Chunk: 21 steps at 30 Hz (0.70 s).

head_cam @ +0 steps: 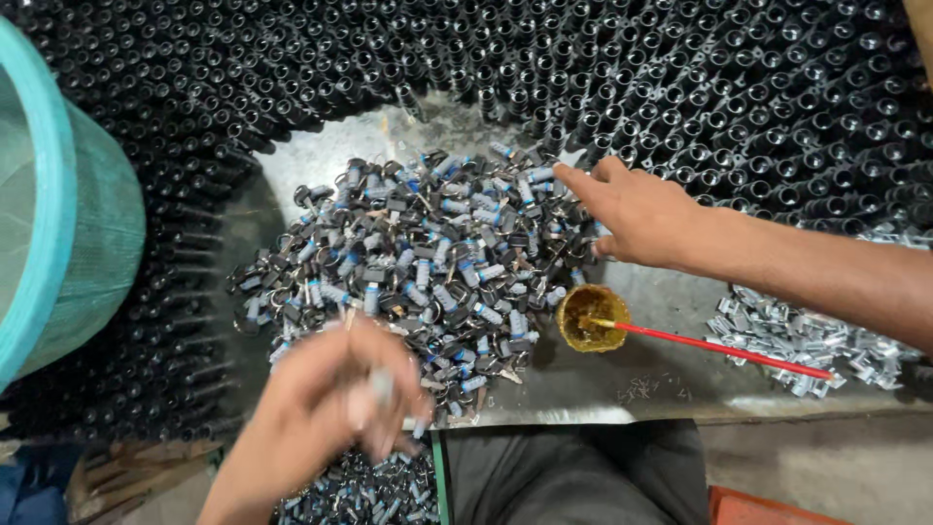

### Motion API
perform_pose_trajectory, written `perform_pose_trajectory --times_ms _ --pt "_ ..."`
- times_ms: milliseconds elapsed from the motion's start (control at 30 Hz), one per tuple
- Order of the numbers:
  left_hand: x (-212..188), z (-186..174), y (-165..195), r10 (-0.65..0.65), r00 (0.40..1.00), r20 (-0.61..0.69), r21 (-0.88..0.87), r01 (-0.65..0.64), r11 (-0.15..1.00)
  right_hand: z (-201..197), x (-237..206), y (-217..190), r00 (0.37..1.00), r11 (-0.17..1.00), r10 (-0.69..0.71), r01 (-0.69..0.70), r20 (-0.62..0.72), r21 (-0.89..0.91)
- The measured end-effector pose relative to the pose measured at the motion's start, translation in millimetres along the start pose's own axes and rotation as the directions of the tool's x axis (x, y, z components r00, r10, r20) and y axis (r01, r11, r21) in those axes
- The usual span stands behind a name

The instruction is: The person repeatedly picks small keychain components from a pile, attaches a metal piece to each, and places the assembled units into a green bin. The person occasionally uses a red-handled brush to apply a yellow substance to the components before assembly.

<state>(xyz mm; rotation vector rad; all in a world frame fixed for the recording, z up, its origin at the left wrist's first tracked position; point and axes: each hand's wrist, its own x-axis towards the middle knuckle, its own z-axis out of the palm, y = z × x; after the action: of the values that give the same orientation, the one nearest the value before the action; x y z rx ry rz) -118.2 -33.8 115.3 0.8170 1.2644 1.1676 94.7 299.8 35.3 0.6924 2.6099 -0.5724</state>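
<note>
Metal sheet | right hand fingers loose, touching parts heap | left hand blurred, pinching small part

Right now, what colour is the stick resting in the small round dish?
Red, in the head view: the stick leans out of the dish of yellowish stuff.

black-and-blue small parts, teal mesh basket, red stick, yellow-brown cup

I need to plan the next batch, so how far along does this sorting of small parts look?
Done: black tubes stand in rows around the metal sheet. In hand: the left hand, blurred, holds a small part; the right hand reaches into the heap of blue-and-black parts. Left: that large heap and the silver clips.
</note>
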Motion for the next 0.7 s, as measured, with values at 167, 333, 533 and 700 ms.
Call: perform_pose_trajectory --times_ms 167,333,533,700 --pt "-103 -20 -102 -0.607 0.764 -0.218 0.246 0.645 0.723 8 17 5 0.999 0.999 -0.030 0.029 0.022 0.027" --pt "-108 -33 -89 -0.727 0.658 -0.198 0.899 0.418 0.134 22 34 4 0.998 0.999 0.043 -0.042 0.040 -0.025" --pt "87 -13 17 0.325 0.926 0.193 0.919 -0.287 0.271 35 44 -1 0.982 0.987 0.162 -0.162 0.100 -0.013" --pt "263 1 -16 0.154 0.967 0.202 0.979 -0.198 -0.039 40 42 -5 0.988 0.991 0.137 -0.136 0.066 -0.021"
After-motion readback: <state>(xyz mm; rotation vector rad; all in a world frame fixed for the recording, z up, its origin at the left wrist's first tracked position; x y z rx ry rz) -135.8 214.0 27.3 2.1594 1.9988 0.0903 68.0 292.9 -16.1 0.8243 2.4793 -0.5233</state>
